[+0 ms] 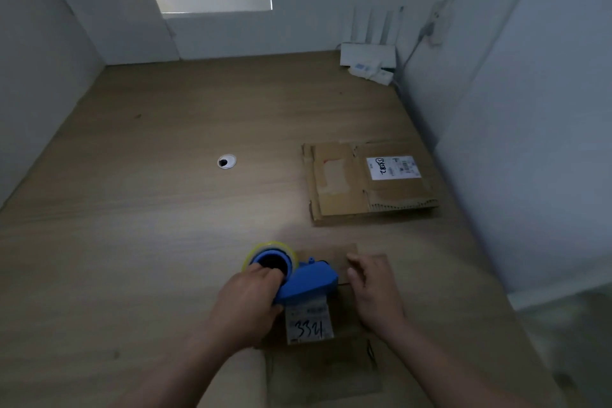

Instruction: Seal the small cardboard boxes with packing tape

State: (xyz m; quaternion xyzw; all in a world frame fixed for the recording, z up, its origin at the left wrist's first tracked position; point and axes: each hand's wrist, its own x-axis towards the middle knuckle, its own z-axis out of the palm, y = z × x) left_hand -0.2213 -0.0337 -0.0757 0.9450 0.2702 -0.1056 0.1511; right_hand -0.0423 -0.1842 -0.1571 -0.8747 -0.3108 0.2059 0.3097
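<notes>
A small cardboard box (344,361) with a white label reading 3321 lies on the wooden desk (165,209) near the front edge. My left hand (246,300) grips a blue tape dispenser (306,283) carrying a yellowish tape roll (270,248), its head lying on the box top. My right hand (374,288) rests flat on the box's right side, fingers relaxed. A second, flatter cardboard box (367,180) with a white shipping label lies further back on the right.
A round cable grommet (227,161) sits mid-desk. A white router with antennas (368,58) and small white packets stand in the back right corner. White walls close in the desk on the left, back and right.
</notes>
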